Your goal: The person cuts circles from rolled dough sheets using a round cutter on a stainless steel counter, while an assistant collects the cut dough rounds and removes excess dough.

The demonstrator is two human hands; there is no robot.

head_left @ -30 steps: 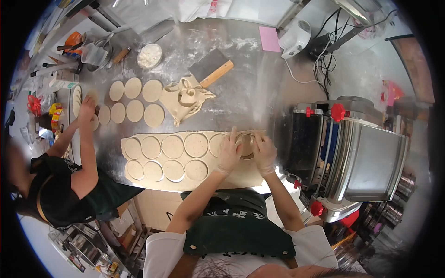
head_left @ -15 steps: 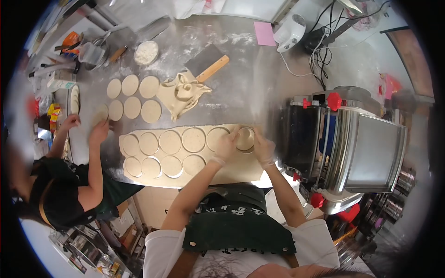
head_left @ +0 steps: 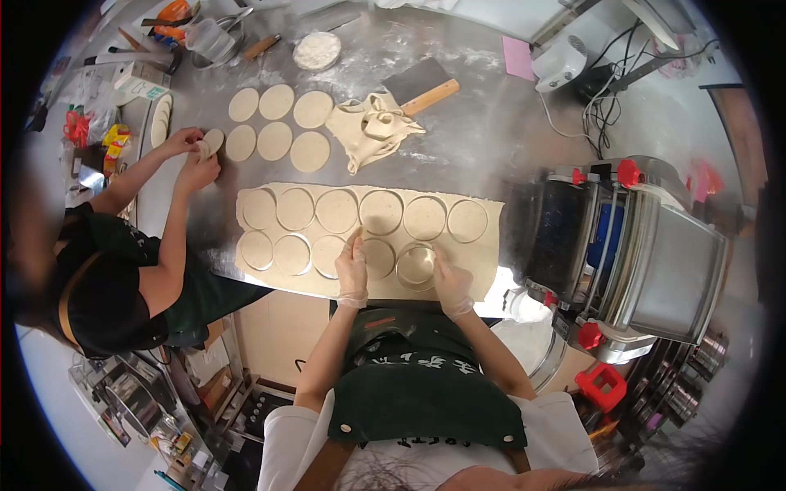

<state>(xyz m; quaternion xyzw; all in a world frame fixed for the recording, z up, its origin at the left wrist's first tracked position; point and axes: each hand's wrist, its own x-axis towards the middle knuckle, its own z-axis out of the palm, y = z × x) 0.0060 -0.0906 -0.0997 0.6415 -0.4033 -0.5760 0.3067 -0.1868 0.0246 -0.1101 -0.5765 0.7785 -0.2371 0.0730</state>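
A long sheet of dough lies on the metal table, marked with two rows of cut circles. A round metal ring cutter rests on its lower row toward the right. My right hand, in a clear glove, has its fingers closed on the ring's right edge. To the ring's left, my left hand, also gloved, touches the sheet with its fingers together; what is under them, if anything, is hidden. Beyond the sheet are a crumpled heap of dough scraps and several loose dough rounds.
At the left, a co-worker's hands hold a dough round. A wooden-handled scraper and a bowl of flour are at the back. A dough-rolling machine with red knobs stands right, and a white appliance behind it.
The ring has gone from the upper row's right end to the lower row, leaving a circle behind. My left hand has moved left and down. The co-worker's hands have come together. The view has shifted.
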